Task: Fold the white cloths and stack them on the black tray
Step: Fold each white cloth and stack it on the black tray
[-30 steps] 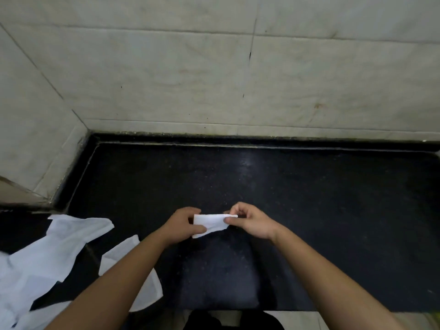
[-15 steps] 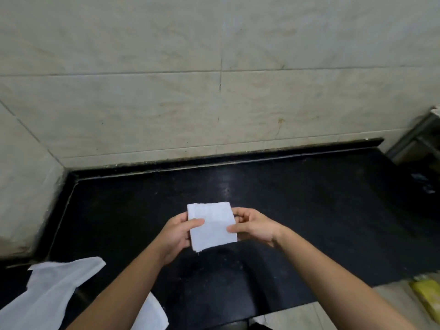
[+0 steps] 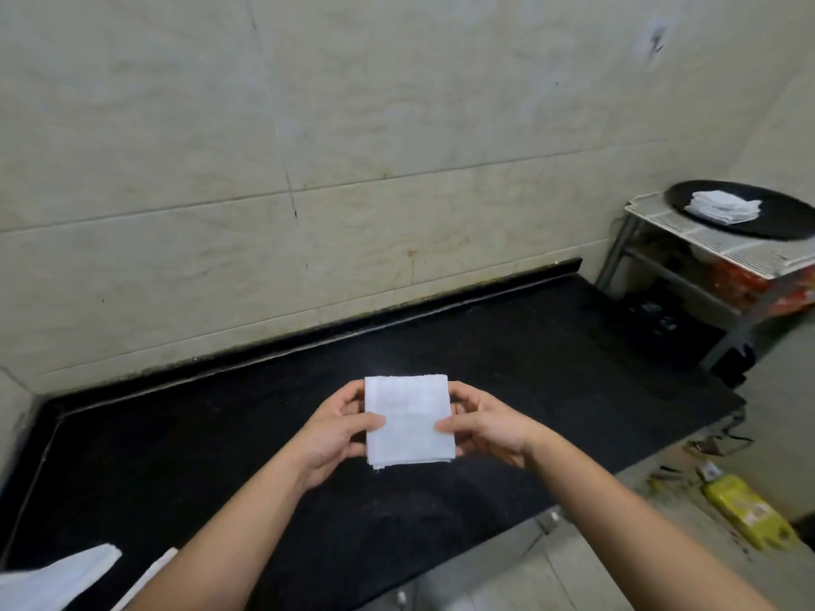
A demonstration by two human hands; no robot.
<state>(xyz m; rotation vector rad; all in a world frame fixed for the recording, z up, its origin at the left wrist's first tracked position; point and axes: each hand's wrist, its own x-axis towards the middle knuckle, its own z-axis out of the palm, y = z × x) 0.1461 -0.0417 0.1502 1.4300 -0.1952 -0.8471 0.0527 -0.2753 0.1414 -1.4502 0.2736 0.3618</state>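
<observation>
Over the black stone table [image 3: 529,368], the small white cloth [image 3: 408,421], bunched a second ago, is now a flat folded square, with the left hand [image 3: 335,429] and right hand [image 3: 489,427] each keeping a pinching grip on one side. Folding looks finished; the round black tray [image 3: 785,218] at far right comes next.

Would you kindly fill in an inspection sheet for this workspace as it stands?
Surface: black stone counter, dark and speckled.
Job's things: small folded white cloth held over the counter; stack of folded white cloths on round black tray, far right; unfolded white cloths, lower left.
Clutter: yellow packet, lower right.
Grippers: left hand and right hand each pinch one side of that cloth.
Cables: nothing clearly seen.
Surroundings: pale tiled wall; white-topped metal stand bearing the tray.
</observation>
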